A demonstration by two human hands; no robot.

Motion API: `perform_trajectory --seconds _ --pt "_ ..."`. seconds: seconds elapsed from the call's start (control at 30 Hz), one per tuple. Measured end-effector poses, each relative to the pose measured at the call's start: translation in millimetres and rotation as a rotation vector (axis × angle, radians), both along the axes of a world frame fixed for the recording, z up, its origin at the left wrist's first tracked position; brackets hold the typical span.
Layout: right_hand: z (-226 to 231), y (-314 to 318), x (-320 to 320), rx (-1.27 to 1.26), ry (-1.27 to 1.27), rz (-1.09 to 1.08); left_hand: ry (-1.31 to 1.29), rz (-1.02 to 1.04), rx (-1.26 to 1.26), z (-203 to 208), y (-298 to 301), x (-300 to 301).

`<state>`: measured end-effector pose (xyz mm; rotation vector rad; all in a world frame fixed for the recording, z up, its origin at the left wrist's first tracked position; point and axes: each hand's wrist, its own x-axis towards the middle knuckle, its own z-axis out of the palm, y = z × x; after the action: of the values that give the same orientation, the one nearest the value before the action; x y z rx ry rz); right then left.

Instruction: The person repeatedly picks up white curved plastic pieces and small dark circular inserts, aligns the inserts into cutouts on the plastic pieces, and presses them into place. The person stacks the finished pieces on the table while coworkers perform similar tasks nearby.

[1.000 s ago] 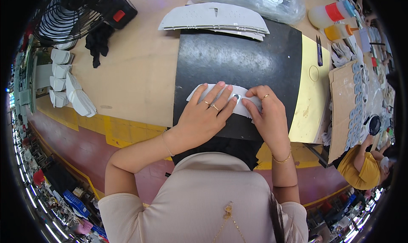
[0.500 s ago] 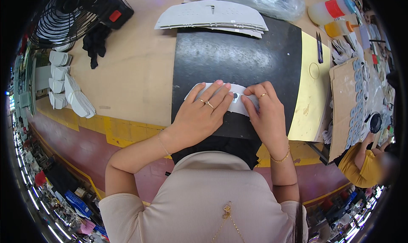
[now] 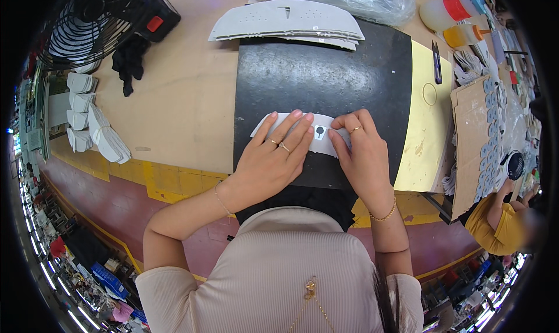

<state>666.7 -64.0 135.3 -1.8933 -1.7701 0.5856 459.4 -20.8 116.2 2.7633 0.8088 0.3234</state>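
Observation:
A white curved flat piece (image 3: 321,146) lies on the black mat (image 3: 320,65) near its front edge. On it sits a small white patch with a dark rounded shape (image 3: 320,132). My left hand (image 3: 278,149) rests flat over the piece's left part, fingers stretched out, covering much of it. Just right of the patch, my right hand (image 3: 364,152) pinches the piece's right end between thumb and bent fingers. The exact contact under those fingertips is partly hidden.
Larger white curved panels (image 3: 285,21) lie stacked at the mat's far edge, before a clear plastic bag (image 3: 338,1). Bundled white pieces (image 3: 108,136) and a black fan (image 3: 96,12) stand left. Rightward are snips (image 3: 437,62), bottles (image 3: 463,36) and a cardboard sheet (image 3: 470,141).
More of the patch shows now between my hands. My left fingers have shifted slightly left; my right hand stays at the right end of the piece, nearly unmoved.

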Motion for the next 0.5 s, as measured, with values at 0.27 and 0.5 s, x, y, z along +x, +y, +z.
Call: perform_trajectory --seconds 0.27,0.5 --pt "3.2 -4.5 -11.6 -0.091 -0.088 -0.092 0.072 -0.023 0.063 4.1 -2.2 2.6" --pt "-8.2 -26.2 -17.8 0.161 -0.344 0.052 0.178 -0.015 0.203 2.8 -14.7 11.9"
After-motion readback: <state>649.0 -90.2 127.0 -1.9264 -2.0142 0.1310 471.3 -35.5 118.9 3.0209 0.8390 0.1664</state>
